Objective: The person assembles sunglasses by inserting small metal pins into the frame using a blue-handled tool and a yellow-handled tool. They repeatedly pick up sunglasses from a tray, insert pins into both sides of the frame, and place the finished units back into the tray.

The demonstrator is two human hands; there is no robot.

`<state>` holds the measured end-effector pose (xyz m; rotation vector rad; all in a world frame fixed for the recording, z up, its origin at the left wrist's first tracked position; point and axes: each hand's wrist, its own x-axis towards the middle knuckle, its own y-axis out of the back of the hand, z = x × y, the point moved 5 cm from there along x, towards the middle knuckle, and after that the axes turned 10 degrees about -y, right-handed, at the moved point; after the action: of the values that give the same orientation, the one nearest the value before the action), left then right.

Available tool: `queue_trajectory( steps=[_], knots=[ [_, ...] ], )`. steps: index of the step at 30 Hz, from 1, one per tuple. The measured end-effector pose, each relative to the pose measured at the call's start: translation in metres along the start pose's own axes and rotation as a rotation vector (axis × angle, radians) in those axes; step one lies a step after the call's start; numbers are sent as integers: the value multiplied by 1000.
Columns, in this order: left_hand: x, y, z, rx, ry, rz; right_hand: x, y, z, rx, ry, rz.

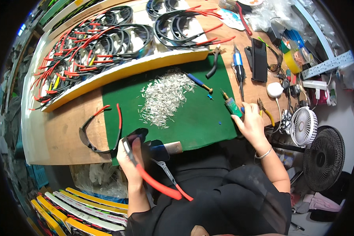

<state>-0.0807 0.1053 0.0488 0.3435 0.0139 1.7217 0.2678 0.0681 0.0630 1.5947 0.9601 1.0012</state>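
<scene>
Closed around a pair of sunglasses (pixel 139 135) is my left hand (pixel 130 159), in front of my lap at the near edge of the table. The sunglasses have dark lenses, and their temples with red ends point toward me. My right hand (pixel 251 125) has its thumb and fingers about the near end of a green-handled tool (pixel 233 106) with a brass-coloured tip. Part of that end is hidden by the fingers. A second pair of glasses (pixel 82 137), black with red temple ends, lies left of the mat. Many small white slivers (pixel 161 100) are heaped mid-mat.
A green mat (pixel 200 129) covers the table's middle. A blue-handled tool (pixel 198 82) lies beyond the slivers. Behind stands a yellow-edged tray (pixel 145 63) of red-tipped glasses. On the right are an electric screwdriver (pixel 238 63), pliers (pixel 266 112) and a white fan (pixel 304 126).
</scene>
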Motion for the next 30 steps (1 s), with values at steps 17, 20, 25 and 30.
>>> queue_trajectory(
  steps=[17,20,25,30],
  knots=[
    [0,191,-17,91,-1,468,59,-4,-30,63,-4,222],
    [-19,242,-40,172,-5,608,34,23,-117,390,237,101],
    [-12,234,-70,19,326,594,-42,-33,-288,643,856,-315],
    [-3,241,-64,39,281,673,-64,-76,-325,561,903,-342]
  ],
)
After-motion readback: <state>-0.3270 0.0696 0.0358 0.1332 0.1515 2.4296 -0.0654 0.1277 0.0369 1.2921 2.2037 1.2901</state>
